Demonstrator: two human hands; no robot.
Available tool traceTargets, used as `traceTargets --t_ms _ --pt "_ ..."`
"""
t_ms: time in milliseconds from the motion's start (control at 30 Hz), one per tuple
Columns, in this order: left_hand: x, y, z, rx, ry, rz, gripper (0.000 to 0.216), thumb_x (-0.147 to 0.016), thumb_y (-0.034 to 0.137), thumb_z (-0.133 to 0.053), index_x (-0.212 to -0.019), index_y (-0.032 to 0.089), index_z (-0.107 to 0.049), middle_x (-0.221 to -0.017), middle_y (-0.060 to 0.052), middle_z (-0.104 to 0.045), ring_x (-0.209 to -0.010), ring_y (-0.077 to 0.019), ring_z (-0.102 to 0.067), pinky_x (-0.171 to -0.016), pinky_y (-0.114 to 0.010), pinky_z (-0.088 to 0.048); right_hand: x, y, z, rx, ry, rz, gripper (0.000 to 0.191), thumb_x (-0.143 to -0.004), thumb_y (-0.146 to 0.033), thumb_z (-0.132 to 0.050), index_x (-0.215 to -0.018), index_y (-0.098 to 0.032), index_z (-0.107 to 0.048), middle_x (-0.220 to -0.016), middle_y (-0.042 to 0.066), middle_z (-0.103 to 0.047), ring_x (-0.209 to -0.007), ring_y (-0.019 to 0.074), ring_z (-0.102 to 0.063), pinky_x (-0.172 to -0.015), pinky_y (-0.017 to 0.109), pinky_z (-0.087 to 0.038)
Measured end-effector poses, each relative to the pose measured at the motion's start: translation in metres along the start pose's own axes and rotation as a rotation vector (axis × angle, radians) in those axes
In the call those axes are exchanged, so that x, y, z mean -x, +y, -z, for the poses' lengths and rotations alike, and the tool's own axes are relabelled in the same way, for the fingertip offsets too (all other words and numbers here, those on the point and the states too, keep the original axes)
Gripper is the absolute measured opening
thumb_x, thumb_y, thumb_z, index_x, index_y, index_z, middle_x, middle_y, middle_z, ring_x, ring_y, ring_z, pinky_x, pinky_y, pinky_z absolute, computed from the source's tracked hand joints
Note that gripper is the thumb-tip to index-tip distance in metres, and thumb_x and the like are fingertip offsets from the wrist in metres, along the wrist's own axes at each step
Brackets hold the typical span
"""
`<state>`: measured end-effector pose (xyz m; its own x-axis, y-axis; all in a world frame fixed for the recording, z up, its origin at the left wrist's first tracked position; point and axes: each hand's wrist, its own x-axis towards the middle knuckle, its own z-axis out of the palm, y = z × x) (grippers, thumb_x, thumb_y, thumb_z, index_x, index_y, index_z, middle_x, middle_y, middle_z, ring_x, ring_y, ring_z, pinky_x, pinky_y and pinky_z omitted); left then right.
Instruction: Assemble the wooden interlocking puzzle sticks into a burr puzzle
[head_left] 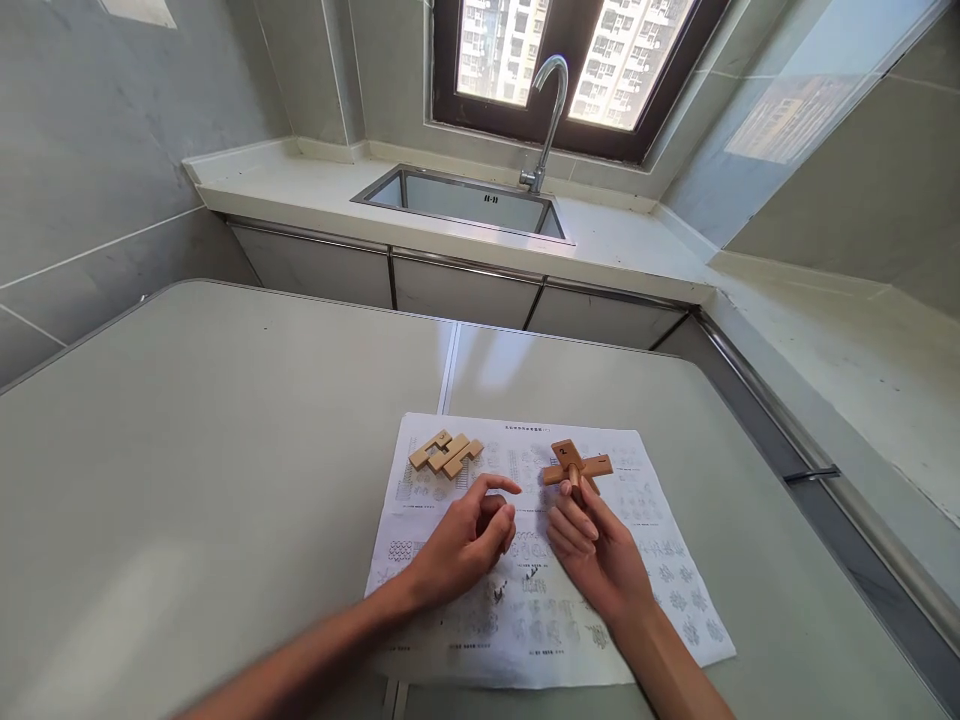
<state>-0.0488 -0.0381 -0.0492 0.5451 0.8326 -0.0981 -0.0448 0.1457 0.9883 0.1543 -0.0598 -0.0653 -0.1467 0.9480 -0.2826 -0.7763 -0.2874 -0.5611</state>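
Note:
A printed instruction sheet (637, 560) lies flat on the grey table (187, 450). On its upper right stands a partly built wooden cross puzzle (576, 462); my right hand (592, 545) grips its lower end with the fingertips. My left hand (469, 535) hovers over the sheet's middle, fingers curled in loosely with the index finger bent forward, and nothing shows in it. Several loose light wooden puzzle pieces (445, 452) lie side by side on the sheet's upper left, a short way beyond my left hand.
Beyond the table runs a white counter (300, 190) with a steel sink (465, 200) and a curved tap (547, 110) under a window. A second counter (847, 370) runs along the right, with a narrow gap beside the table.

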Motion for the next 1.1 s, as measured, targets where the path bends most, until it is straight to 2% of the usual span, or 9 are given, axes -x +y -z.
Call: traceTargets --t_ms 167,433,733,933,1100 --pt "0.000 0.000 0.000 -0.053 -0.013 0.005 0.029 -0.106 0.043 -0.048 -0.119 0.018 -0.053 -0.067 0.007 -0.046 -0.056 -0.0104 -0.037 -0.054 -0.023 -0.034 -0.003 -0.016 0.009 -0.117 0.061 0.045 0.012 -0.100 -0.025 -0.070 -0.094 -0.019 -0.062 -0.058 -0.010 -0.035 -0.046 0.0081 -0.027 -0.045 0.019 -0.039" --pt "0.001 -0.004 0.001 -0.135 -0.028 -0.015 0.029 -0.106 0.043 -0.047 -0.117 0.018 -0.057 -0.069 0.005 -0.051 -0.059 -0.0122 -0.040 -0.055 -0.024 -0.035 -0.003 -0.034 0.026 -0.139 0.069 0.142 0.015 -0.099 -0.016 -0.066 -0.096 -0.023 -0.054 -0.059 -0.010 -0.035 -0.047 0.0098 -0.035 -0.045 0.020 -0.043" --pt "0.001 -0.004 0.000 -0.197 -0.060 -0.024 0.025 -0.105 0.036 -0.046 -0.112 0.017 -0.060 -0.069 0.004 -0.052 -0.063 -0.0132 -0.043 -0.062 -0.027 -0.036 -0.017 -0.053 0.039 -0.212 0.060 0.092 0.022 -0.097 -0.012 -0.066 -0.091 -0.023 -0.048 -0.060 -0.011 -0.037 -0.048 0.0079 -0.038 -0.047 0.018 -0.044" --pt "0.003 -0.005 0.000 -0.186 -0.088 -0.019 0.023 -0.103 0.034 -0.047 -0.108 0.018 -0.062 -0.068 0.004 -0.052 -0.062 -0.0132 -0.043 -0.060 -0.026 -0.037 -0.037 -0.076 0.052 -0.192 0.054 0.139 0.024 -0.095 -0.009 -0.066 -0.092 -0.024 -0.047 -0.061 -0.012 -0.037 -0.046 0.0078 -0.038 -0.045 0.018 -0.043" --pt "0.006 -0.009 -0.001 -0.194 -0.098 -0.058 0.023 -0.103 0.032 -0.048 -0.106 0.018 -0.066 -0.066 0.004 -0.049 -0.059 -0.0129 -0.043 -0.058 -0.025 -0.036 -0.040 -0.081 0.057 -0.211 0.041 0.157 0.022 -0.096 -0.007 -0.063 -0.095 -0.023 -0.048 -0.061 -0.012 -0.039 -0.047 0.0070 -0.040 -0.046 0.016 -0.043"
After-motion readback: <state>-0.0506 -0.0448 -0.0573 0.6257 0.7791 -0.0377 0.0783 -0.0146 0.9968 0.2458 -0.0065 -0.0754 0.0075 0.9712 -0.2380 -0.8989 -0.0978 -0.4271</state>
